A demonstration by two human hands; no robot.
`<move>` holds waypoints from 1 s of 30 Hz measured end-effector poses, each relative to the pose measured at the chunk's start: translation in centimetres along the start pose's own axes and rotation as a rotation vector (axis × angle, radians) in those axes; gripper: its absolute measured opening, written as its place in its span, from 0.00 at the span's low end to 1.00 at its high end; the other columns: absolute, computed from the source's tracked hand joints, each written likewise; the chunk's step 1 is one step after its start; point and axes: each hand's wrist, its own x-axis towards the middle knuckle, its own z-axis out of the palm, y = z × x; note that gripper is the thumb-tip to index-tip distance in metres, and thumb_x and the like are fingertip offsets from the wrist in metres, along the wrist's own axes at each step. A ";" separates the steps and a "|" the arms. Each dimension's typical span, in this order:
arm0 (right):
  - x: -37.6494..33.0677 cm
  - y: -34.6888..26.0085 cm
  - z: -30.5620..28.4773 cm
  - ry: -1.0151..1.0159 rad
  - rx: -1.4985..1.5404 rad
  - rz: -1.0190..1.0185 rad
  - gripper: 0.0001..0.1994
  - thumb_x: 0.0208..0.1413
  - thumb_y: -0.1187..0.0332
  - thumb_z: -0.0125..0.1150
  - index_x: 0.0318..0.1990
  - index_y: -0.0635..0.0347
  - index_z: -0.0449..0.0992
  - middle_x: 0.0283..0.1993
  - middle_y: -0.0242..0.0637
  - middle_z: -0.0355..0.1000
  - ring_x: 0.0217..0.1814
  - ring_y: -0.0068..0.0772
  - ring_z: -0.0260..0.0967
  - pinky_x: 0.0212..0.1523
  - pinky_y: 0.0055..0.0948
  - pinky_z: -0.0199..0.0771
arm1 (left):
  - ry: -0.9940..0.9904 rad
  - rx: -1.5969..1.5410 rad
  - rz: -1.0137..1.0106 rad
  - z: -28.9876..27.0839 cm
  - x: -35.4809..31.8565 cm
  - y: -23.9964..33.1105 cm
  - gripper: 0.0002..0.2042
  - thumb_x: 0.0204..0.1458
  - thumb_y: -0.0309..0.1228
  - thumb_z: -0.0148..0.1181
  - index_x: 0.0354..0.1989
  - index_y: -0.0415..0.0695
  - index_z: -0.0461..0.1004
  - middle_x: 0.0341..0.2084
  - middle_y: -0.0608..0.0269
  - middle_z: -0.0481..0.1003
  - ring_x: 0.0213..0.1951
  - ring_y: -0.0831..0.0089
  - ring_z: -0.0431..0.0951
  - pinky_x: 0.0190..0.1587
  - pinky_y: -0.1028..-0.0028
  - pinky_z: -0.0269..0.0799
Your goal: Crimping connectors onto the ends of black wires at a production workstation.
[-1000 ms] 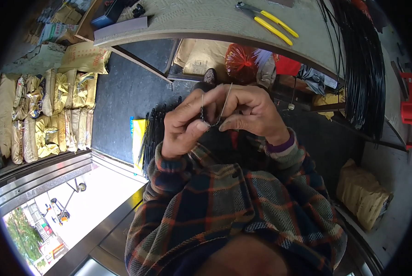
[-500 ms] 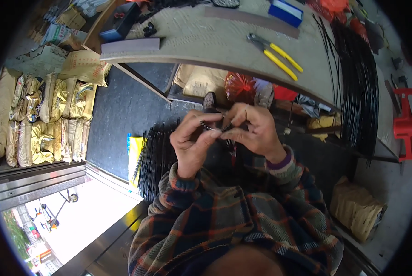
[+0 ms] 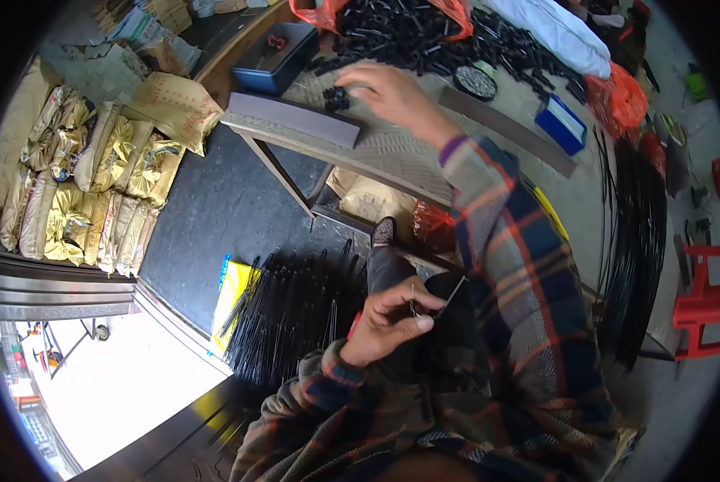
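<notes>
A: In the head view, what does the left hand [image 3: 388,321] hold?
B: Its fingers pinch a thin metal pin [image 3: 454,291], low over the lap, well below the workbench [image 3: 392,149].
A: And the right hand [image 3: 388,92]?
B: Stretched out over the workbench, its fingers narrowed on a small clump of black parts [image 3: 337,98], just beside the big heap of black pieces [image 3: 424,36].
A: Anything under the workbench?
B: A bundle of black rods [image 3: 296,309] on the floor.

Landmark: wooden workbench [image 3: 392,153].
- Hands: 2, left hand [image 3: 388,321] below bench, right hand [image 3: 388,92] over it.
- Blue boxes on bench: 2, dark blue tray [image 3: 276,60], small blue box [image 3: 561,124].
- Red plastic stool [image 3: 701,301]: 1, right of bench.
- Black rod bundles: 2, one [image 3: 296,309] below bench, one [image 3: 633,249] at right.
</notes>
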 end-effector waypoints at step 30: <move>-19.4 -18.2 -18.1 -0.120 0.641 0.343 0.08 0.45 0.70 0.67 0.32 0.61 0.76 0.32 0.30 0.73 0.36 0.22 0.68 0.55 0.31 0.51 | 0.133 -0.199 0.160 10.6 1.1 -0.2 0.11 0.46 0.16 0.59 0.39 0.38 0.72 0.35 0.68 0.72 0.39 0.83 0.70 0.44 0.81 0.65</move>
